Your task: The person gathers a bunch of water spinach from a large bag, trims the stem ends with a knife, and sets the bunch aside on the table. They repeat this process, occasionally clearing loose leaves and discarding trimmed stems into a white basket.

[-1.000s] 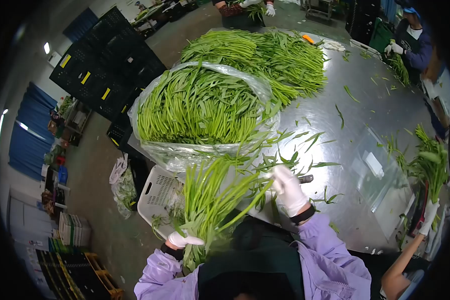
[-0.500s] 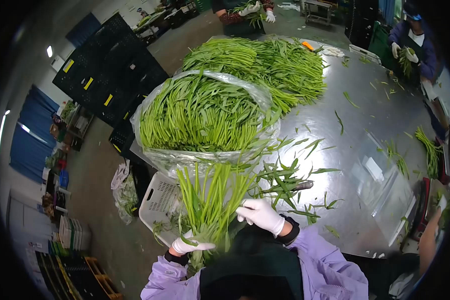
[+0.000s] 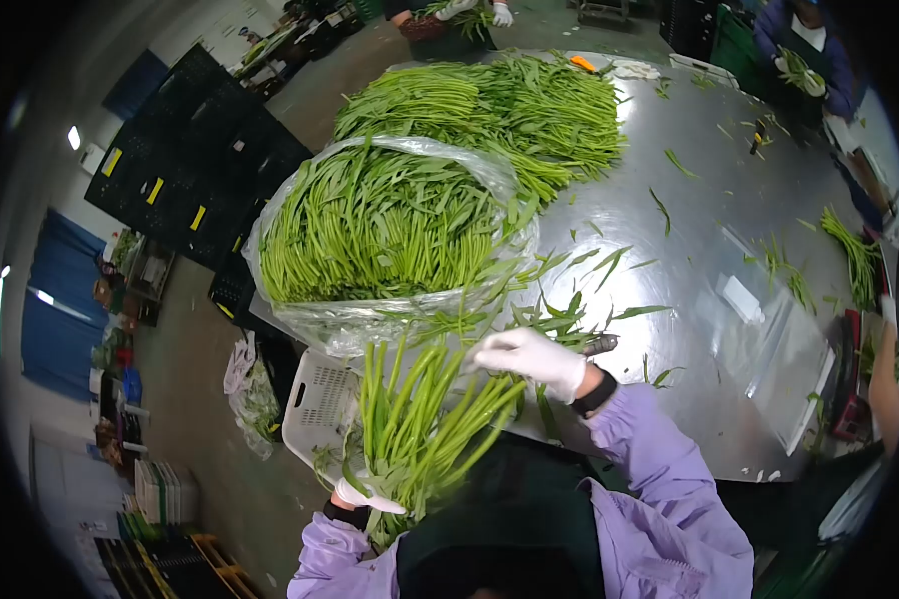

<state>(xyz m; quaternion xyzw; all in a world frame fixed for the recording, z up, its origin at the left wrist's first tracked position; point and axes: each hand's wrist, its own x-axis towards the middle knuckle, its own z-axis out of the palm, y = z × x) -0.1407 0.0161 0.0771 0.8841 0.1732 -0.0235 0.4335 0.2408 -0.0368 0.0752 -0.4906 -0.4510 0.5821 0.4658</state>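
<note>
Stems (image 3: 415, 419) stay clamped in left hand (image 3: 365, 496) (base end); right hand (image 3: 527, 356) has risen, half-open, touching their tips.

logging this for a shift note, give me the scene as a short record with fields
left: gloved left hand clasps the bunch of green stems at its base
right: gloved right hand at the bunch's upper ends; grip unclear
in front: plastic bag full of greens, loose pile of greens behind it
surface: steel table, strewn with leaf scraps
beside the table edge: white basket
others: a co-worker's gloved hand at the far side
</note>
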